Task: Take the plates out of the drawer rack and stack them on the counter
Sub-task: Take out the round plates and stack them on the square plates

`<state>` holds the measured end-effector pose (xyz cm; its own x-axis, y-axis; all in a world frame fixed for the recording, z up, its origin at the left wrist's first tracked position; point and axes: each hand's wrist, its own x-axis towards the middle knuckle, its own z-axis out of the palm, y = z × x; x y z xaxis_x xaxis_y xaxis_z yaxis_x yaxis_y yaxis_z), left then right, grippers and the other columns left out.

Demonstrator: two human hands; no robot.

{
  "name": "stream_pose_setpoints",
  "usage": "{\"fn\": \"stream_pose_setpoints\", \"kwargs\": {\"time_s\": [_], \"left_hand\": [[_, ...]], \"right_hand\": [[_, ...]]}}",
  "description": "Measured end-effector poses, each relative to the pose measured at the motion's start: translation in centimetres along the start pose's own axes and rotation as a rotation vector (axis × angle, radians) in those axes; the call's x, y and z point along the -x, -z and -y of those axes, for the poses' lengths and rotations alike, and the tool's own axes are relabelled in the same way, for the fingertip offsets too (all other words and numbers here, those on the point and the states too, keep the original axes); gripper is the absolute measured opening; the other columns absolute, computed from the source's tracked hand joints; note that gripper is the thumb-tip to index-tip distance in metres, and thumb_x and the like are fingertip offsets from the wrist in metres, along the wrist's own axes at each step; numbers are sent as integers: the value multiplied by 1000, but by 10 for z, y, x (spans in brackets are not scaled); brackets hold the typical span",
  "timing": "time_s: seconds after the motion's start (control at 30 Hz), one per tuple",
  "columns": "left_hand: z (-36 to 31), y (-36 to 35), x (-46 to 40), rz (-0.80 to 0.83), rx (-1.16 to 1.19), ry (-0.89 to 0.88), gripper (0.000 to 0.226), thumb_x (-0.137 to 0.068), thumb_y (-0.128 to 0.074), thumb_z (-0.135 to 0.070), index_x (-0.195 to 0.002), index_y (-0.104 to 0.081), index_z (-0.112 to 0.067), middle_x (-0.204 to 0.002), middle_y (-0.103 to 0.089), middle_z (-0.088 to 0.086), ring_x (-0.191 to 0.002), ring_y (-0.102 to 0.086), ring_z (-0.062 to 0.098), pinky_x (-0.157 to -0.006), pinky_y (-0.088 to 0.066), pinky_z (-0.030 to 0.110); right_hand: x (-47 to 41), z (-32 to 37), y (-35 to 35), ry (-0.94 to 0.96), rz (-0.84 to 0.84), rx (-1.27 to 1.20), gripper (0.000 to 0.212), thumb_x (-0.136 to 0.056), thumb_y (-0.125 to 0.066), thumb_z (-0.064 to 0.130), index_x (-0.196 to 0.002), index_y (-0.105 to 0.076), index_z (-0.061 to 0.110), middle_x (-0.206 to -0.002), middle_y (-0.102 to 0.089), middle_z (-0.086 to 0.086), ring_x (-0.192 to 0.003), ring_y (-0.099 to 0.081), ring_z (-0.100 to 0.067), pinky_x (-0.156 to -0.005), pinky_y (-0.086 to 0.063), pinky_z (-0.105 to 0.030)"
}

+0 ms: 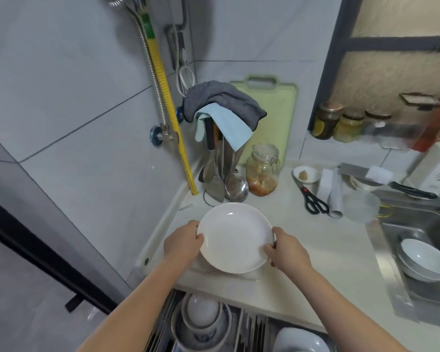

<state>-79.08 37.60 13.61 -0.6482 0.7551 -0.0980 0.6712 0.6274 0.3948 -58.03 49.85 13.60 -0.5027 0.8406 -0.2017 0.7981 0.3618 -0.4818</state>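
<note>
Both hands grasp one white plate (235,237) by its rim: the left hand (182,243) curls round the plate's left edge with the thumb on top, and the right hand (286,250) pinches the right edge the same way. The plate sits level over the near left part of the pale tabletop (315,262), above a flat clear board (229,274) that lies near the tabletop's front edge; whether the plate touches that board cannot be told. Below the front edge the drawer rack (249,326) stands pulled out, with stacked bowls (201,316) on its left side, upright wire dividers in the middle and another white dish (300,340) at its right. Just behind the plate, toward the back left corner of the tabletop, a utensil holder (221,158) draped with grey and blue cloths carries a spatula and a perforated ladle (236,186) whose heads hang near the plate's far rim. Beside it stands a clip-top glass jar (263,170), and a green cutting board (267,118) leans on the back wall. To the right of the plate, well apart, lie black-handled scissors (311,196), a small white dish (305,174) and a clear plastic container (362,205). At the tabletop's right edge the steel sink (422,224) holds stacked white bowls (424,260).
</note>
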Motion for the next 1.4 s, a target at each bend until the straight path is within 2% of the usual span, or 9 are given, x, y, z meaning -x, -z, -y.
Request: {"fn": "stream_pose_setpoints", "kwargs": {"time_s": [0.2,0.33,0.63,0.9,0.97,1.07,1.17,1.33,1.4], "left_hand": [[10,-13,-32,54,7,-8,34,-94,-44,-26,-126,-53,-21,-108,-67,2,-98,-62,22,-82,-52,38],[15,-23,-47,83,-26,-8,33,-95,-44,-28,-125,-53,-21,-113,-66,1,-102,-62,23,-86,-52,38],[27,-43,-54,103,-32,-17,34,-94,-42,-28,-127,-52,-24,-114,-66,1,-105,-61,23,-87,-51,36],[35,-56,-54,72,-42,-16,36,-97,-40,-31,-132,-49,-27,-115,-66,-2,-105,-61,20,-85,-51,35],[34,-59,-56,46,-45,-19,35,-98,-39,-32,-132,-49,-28,-111,-67,-4,-100,-62,18,-80,-51,31],[32,-62,-55,13,-51,-22,34,-99,-37,-33,-130,-49,-28,-106,-67,-4,-96,-63,16,-73,-47,28],[33,-63,-48,34,-1,-23,38,-100,-33,-39,-135,-43,-27,-111,-67,-2,-100,-62,18,-77,-48,30],[34,-65,-16,13,70,23,36,-99,-28,-44,-126,-42,-25,-100,-64,-5,-90,-61,18,-77,-51,35],[34,-67,-6,-28,122,41,39,-98,-29,-46,-131,-38,-27,-102,-63,-6,-88,-61,17,-74,-51,34]], "right_hand": [[-29,8,-15,-57,26,24,36,-85,-47,24,-119,-47,14,-102,-67,-5,-88,-67,-27,-76,-54,-36],[-39,4,-26,-86,31,14,34,-84,-47,23,-117,-48,14,-101,-68,-5,-90,-66,-27,-76,-53,-35],[-47,-5,-50,-118,67,37,33,-86,-45,25,-118,-48,16,-106,-65,-4,-99,-61,-26,-73,-47,-33],[-51,-9,-62,-120,100,37,27,-87,-43,25,-111,-47,14,-103,-65,-3,-93,-61,-24,-70,-45,-32],[-52,-11,-64,-120,96,46,28,-87,-42,26,-112,-46,14,-103,-65,-3,-87,-58,-24,-66,-43,-30],[-53,-12,-68,-106,94,28,25,-87,-41,24,-110,-45,14,-102,-64,-4,-91,-61,-24,-63,-40,-30],[-49,-13,-70,-80,87,8,15,-91,-40,27,-101,-40,16,-97,-62,-3,-88,-59,-24,-66,-42,-31],[-29,-24,-65,-9,8,13,29,-96,-37,41,-108,-49,17,-102,-62,-1,-97,-61,-23,-72,-47,-33],[-21,-30,-63,49,-31,30,32,-96,-37,42,-113,-51,19,-102,-62,-1,-96,-61,-22,-72,-48,-32]]}}
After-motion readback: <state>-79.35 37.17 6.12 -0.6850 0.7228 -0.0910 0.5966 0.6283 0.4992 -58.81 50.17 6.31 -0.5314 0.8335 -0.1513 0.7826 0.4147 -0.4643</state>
